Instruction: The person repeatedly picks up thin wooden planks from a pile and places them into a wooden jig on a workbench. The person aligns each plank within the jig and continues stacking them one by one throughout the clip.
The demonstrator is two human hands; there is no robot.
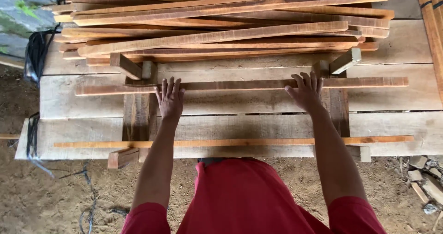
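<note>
Standing at the near edge of a plank surface (258,128), a person in a red shirt (240,197) reaches both arms forward over it. Nearest the body, a thin orange strip of wood (230,142) lies across the planks, running left to right under both forearms. Two darker wooden blocks (136,114) lie crosswise on the surface, one on each side. Farther out, a longer wooden slat (240,85) rests across those blocks. The left hand (170,98) lies flat on this slat, fingers spread and pressed down on its top face rather than wrapped around it. The right hand (305,92) rests on the same slat well apart from the left, fingers likewise spread and laid over it. Beyond the slat, a loose pile of similar reddish slats (221,26) covers the far part of the surface. Black straps (37,54) hang at the left edge, over the dirt floor (46,197).
</note>
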